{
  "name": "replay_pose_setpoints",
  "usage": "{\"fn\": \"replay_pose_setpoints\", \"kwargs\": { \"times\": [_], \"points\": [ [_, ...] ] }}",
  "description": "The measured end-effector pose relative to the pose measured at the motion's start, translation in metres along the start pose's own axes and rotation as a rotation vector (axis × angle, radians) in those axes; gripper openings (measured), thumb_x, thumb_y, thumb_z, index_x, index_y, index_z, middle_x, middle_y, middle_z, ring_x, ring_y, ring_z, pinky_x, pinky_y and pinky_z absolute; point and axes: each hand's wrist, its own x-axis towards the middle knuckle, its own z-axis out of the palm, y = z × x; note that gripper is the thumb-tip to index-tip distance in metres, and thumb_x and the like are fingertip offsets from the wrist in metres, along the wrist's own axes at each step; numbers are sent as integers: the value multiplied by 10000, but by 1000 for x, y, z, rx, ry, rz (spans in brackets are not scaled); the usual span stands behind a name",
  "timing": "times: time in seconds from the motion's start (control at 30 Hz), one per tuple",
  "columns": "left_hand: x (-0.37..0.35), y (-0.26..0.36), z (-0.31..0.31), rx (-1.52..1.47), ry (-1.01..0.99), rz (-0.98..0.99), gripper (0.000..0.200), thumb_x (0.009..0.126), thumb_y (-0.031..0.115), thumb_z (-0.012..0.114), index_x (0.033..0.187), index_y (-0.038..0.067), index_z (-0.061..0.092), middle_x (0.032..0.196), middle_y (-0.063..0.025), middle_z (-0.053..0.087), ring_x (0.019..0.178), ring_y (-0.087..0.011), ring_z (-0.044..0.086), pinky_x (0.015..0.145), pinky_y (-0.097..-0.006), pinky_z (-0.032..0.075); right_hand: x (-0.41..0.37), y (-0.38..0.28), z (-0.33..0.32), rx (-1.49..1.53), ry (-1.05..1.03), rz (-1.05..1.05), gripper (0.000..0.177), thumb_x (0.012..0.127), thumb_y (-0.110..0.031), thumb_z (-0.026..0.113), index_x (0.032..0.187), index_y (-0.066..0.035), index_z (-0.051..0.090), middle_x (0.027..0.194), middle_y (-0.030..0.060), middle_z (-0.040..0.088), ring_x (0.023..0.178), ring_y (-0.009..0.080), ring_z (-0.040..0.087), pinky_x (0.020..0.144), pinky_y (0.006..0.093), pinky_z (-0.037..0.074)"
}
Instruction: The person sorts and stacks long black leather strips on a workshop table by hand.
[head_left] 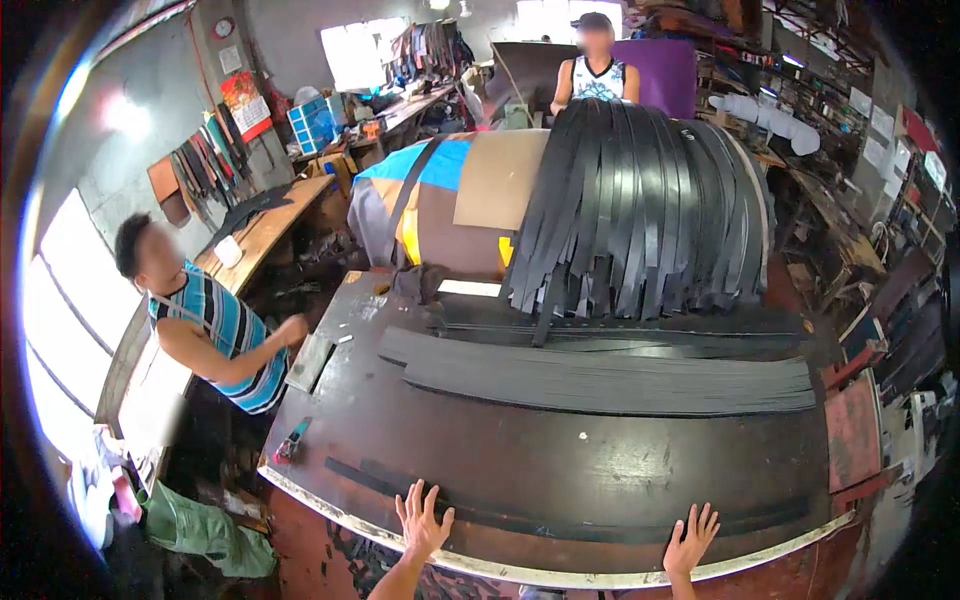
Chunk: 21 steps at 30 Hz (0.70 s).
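Along the table's front edge lies a long dark strip (590, 527). My left hand (424, 520) rests on or just above its left part, fingers spread, holding nothing. Near its right part is my right hand (690, 540), also with fingers apart and nothing in it. Whether either palm presses on the strip cannot be told. Farther back on the dark table (480, 440), a flat stack of long grey-black strips (610, 380) runs from side to side. Behind it a thick bundle of black strips (630, 200) hangs over a rounded, covered pile.
A cutter with a teal and red handle (291, 441) lies at the table's left corner, near a small flat block (310, 364). One person (215, 320) stands at the left side, another (597, 75) behind the bundle. Red wooden supports (855, 430) stand at the right.
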Motion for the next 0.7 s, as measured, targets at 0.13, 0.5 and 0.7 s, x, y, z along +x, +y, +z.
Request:
{"fn": "replay_pose_setpoints", "kwargs": {
  "times": [0.13, 0.5, 0.7],
  "points": [
    [1, 2, 0, 2, 19, 6, 599, 849, 394, 676, 1364, 123, 534, 1502, -174, 397, 1396, -359, 365, 1174, -617, 149, 0, 5, 5, -34, 21, -38, 475, 1004, -281, 468, 1416, -48, 515, 1572, 191, 333, 1446, 457, 256, 1194, 585, 143],
    [2, 4, -1, 8, 14, -3, 607, 848, 401, 671, 1371, 133, 520, 1507, -160, 394, 1410, -341, 350, 1186, -604, 143, 0, 3, 4, -11, 45, -27, 481, 995, -295, 492, 1413, -58, 517, 1573, 180, 335, 1444, 466, 252, 1188, 596, 150],
    [0, 1, 1, -8, 13, -23, 604, 846, 410, 670, 1372, 149, 527, 1522, -149, 385, 1426, -329, 328, 1194, -592, 131, 0, 2, 4, -5, 22, -18, 485, 998, -305, 483, 1415, -58, 516, 1573, 179, 334, 1446, 461, 249, 1190, 592, 140]
  ]
}}
